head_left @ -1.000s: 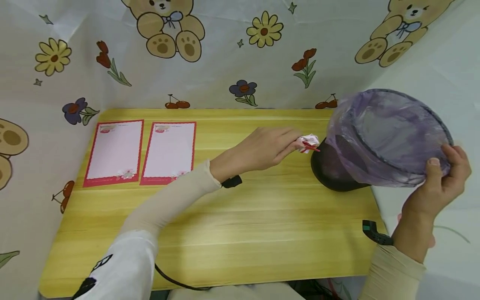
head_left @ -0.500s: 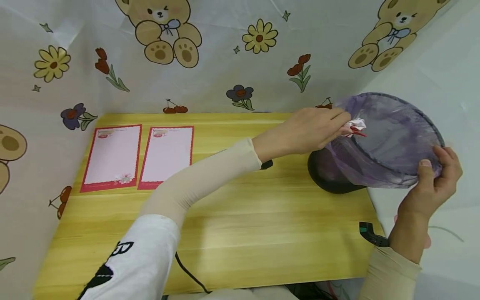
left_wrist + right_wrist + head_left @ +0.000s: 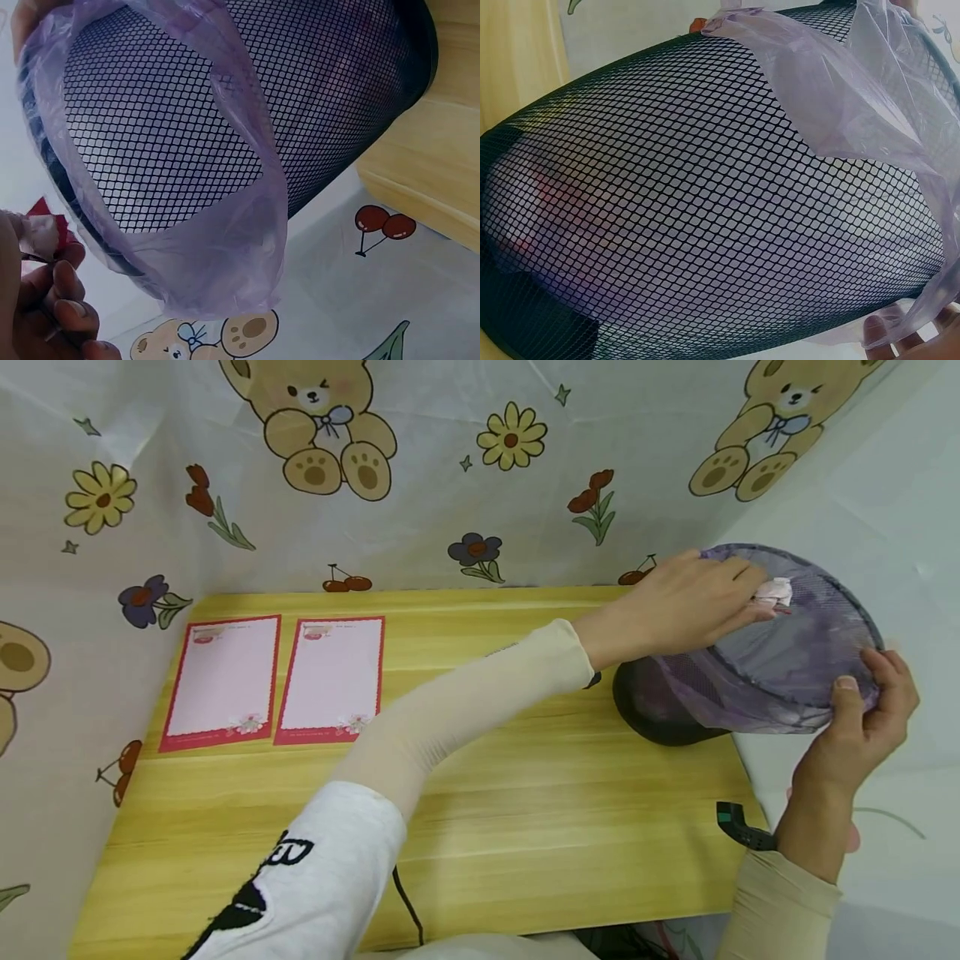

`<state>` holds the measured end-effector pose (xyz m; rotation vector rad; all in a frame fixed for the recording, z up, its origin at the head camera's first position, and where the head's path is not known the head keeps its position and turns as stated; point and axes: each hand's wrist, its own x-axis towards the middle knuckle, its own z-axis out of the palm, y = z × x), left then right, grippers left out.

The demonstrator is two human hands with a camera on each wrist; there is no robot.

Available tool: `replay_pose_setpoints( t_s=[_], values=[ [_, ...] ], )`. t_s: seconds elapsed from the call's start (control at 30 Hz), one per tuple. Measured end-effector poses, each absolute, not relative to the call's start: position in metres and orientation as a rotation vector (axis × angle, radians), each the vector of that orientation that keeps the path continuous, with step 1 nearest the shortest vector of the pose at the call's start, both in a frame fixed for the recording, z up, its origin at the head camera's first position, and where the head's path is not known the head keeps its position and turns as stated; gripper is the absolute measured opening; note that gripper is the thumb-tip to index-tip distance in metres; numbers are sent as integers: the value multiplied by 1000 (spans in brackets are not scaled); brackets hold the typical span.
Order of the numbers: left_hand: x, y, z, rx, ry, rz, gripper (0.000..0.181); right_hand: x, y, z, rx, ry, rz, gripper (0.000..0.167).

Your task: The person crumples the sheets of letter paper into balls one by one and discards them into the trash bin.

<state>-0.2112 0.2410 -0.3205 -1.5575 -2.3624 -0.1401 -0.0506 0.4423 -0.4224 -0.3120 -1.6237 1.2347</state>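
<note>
A black mesh wastebasket, lined with a purple plastic bag, leans to the right over the table's right side. At its right rim my right hand holds on, thumb on the near side, pinching rim and bag. My left hand has reached across to the wastebasket's mouth. Between its fingertips is a crumpled piece of paper, white with red parts. In the left wrist view the crumpled paper shows beside the rim, partly hidden by the hand. Blurred red and white shapes show through the mesh low in the wastebasket.
Two red-bordered sheets of paper lie side by side on the left of the yellow wooden table. A patterned cloth with bears and flowers hangs behind. A black cable runs at the front edge.
My left hand has moved right with the crumpled paper, from left of the wastebasket to over its mouth. My right hand still holds the rim, almost unmoved.
</note>
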Motion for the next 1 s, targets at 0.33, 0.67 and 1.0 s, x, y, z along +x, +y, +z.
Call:
replay_pose_setpoints(
  t_s=[0.33, 0.67, 1.0],
  values=[
    [-219, 235, -329, -1558, -2467, -212, 64, -55, 428, -409, -380, -1558, 1308, 38],
    [-224, 170, -366, -1526, -2438, -405, 50, -47, 401, -399, -396, -1624, 959, 30],
    [-221, 61, -452, -1320, -2611, -657, 34, -74, 332, -409, -123, -1559, 613, 38]
  ],
)
